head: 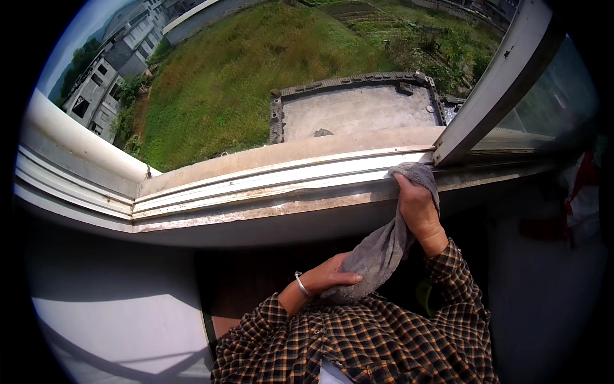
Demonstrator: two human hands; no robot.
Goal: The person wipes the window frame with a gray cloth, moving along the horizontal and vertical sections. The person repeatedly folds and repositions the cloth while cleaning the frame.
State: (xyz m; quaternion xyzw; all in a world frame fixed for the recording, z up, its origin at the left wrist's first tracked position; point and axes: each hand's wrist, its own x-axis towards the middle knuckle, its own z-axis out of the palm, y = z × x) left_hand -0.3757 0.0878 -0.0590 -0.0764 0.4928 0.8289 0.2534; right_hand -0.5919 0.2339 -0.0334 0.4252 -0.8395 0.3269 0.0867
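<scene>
A grey cloth [379, 254] hangs stretched between my two hands. My right hand [417, 204] grips its upper part and presses it on the white sliding-window track [288, 180], close to the foot of the window sash's upright [499, 91]. Lower down, near my body, my left hand [331, 276] holds the cloth's other end, thumb on top, with a bracelet at the wrist. The track has several grooves with brownish dirt along them. Parts of my fingers are hidden by the cloth.
The window stands open on its left side, with a side frame [86, 139] there. A stained inner sill edge [249, 216] runs below the track. Outside lie a walled concrete slab [355, 113] and grass [249, 72]. Red and white fabric [580, 192] hangs at the far right.
</scene>
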